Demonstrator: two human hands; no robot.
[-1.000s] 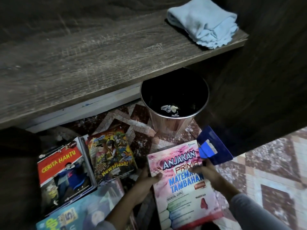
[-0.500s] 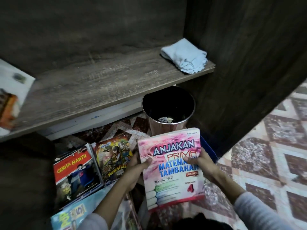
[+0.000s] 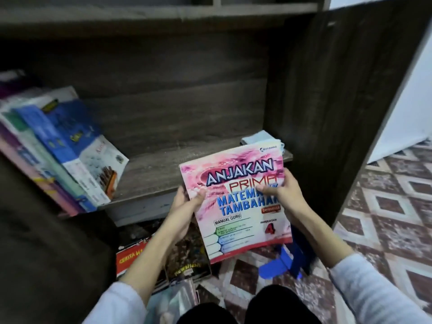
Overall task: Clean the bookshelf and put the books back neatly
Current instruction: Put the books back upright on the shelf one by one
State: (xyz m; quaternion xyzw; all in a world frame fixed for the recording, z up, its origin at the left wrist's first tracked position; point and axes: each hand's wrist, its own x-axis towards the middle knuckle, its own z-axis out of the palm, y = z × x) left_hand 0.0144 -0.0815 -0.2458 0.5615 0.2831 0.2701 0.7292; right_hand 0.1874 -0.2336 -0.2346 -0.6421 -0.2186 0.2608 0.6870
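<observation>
Step in hand, as I read it: restocking. Wiping's prob. done, since the cloth [image 3: 257, 137] is parked at the right end of the shelf [image 3: 152, 169]. The pink maths workbook [image 3: 236, 206] is in the air, just in front of the shelf's front edge, above the floor books [image 3: 138, 253]. The left hand [image 3: 184, 202] pinches its left edge and the right hand [image 3: 286, 195] its right edge. Thumbs are pressed on the cover; the other fingers are tucked behind, can't see them. The cover faces up at me. The title end points to the shelf back, and the long axis runs from me toward the shelf, top tipped slightly left. Next move, I'd say: stand it upright, spine out, and slide it in beside the leaning books [image 3: 65, 146] at shelf left. Those need squaring up or the row won't sit neat.
</observation>
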